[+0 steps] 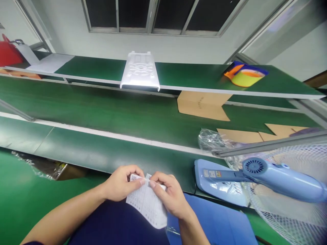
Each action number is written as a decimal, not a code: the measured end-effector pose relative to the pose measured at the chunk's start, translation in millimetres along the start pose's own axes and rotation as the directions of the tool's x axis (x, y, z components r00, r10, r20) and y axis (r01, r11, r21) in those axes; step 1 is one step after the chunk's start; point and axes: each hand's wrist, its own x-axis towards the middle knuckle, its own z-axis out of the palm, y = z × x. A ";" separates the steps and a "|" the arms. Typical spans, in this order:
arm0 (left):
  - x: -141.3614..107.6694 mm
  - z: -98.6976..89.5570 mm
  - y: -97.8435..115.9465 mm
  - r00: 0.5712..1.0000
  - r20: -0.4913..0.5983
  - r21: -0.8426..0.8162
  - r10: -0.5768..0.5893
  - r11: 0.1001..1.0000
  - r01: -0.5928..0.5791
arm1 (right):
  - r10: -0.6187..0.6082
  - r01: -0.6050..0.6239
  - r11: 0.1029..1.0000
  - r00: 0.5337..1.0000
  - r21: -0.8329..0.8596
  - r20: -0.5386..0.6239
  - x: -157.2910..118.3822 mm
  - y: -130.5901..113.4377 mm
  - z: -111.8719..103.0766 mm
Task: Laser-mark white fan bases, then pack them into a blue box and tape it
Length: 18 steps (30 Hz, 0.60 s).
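Note:
Between both hands is a white printed paper sheet [146, 202], with small dark marks and a crease or seam down its middle. My left hand [122, 183] pinches its upper left part between thumb and fingers. On the other side, my right hand [170, 194] pinches the upper right part, close to the middle line. The thumbs almost meet at the top edge, and the paper's lower end hangs down in front of my dark blue clothing. Fingertips behind the paper are hidden.
A blue fan [255, 173] stands at the right of the green bench [107, 153]. Beyond it lie cardboard pieces [201, 105] and clear plastic film [211, 139]. The upper shelf holds a white plastic part [140, 69] and a colourful item [245, 75]. A blue bin [217, 221] is beside me.

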 end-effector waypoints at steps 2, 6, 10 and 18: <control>0.2 0.0 3.0 0.999 0.001 0.019 0.033 0.999 -0.033 | 0.006 -0.006 1.000 1.000 -0.008 0.007 0.0 -5.9 0.6; 0.1 0.3 5.2 0.998 0.003 0.032 0.069 0.997 -0.069 | 0.024 -0.024 1.000 0.999 0.015 0.032 1.3 -12.0 2.7; -0.6 -0.1 7.7 0.999 -0.005 -0.022 0.035 0.999 -0.035 | 0.033 -0.032 0.999 0.999 0.037 -0.033 1.0 -9.9 0.2; 0.2 -2.0 13.9 0.999 -0.008 0.070 0.054 0.996 -0.053 | 0.032 -0.032 0.999 0.999 0.029 0.005 2.0 -15.9 -1.7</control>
